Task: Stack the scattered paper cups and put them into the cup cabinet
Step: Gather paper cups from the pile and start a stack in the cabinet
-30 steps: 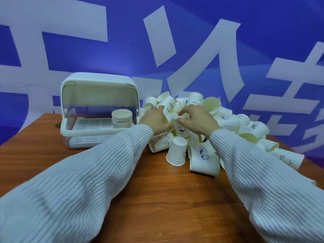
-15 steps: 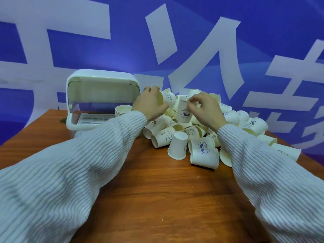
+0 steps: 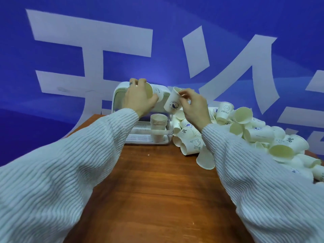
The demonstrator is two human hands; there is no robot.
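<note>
My left hand (image 3: 138, 99) grips a white paper cup (image 3: 156, 92), held on its side in front of the cup cabinet (image 3: 166, 95). My right hand (image 3: 194, 106) pinches the rim of a second cup (image 3: 172, 102) with a blue whale print, tilted, just right of the first; the two cups are close but apart. A stack of nested cups (image 3: 158, 122) stands on the cabinet's upper rack. A heap of loose cups (image 3: 252, 132) lies on the table to the right of the cabinet, partly hidden by my right sleeve.
The cabinet's lid is raised and its front is open. The wooden table (image 3: 157, 181) runs from the cabinet toward me between my sleeves. A blue wall with large white characters stands behind. The heap reaches the right table edge.
Both hands have lifted out of the heap, each with a cup, and moved up and left in front of the cabinet. The view has swung so the cabinet sits nearer centre.
</note>
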